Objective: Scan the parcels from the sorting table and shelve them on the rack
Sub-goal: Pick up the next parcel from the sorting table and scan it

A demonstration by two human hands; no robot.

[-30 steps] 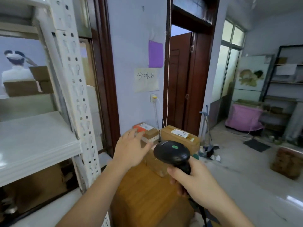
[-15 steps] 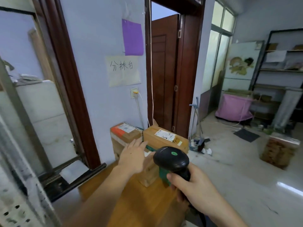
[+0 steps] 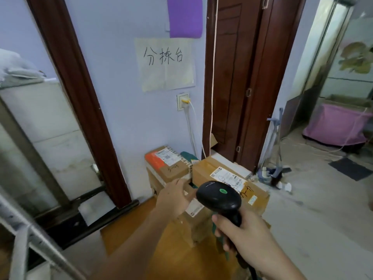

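Low in the centre of the frame, cardboard parcels are stacked on a wooden sorting table (image 3: 129, 237) against a pale blue wall. At least three boxes show: an orange-labelled box (image 3: 167, 164) at the back, a larger labelled box (image 3: 226, 178) to its right, and a lower box (image 3: 193, 223) in front. The left hand (image 3: 174, 196) reaches forward, fingers curled over the lower box's top edge. The right hand (image 3: 245, 234), lower right, grips a black barcode scanner (image 3: 219, 198) pointing at the boxes. A handwritten paper sign (image 3: 166, 63) hangs above, beside a dark wooden door (image 3: 238, 77).
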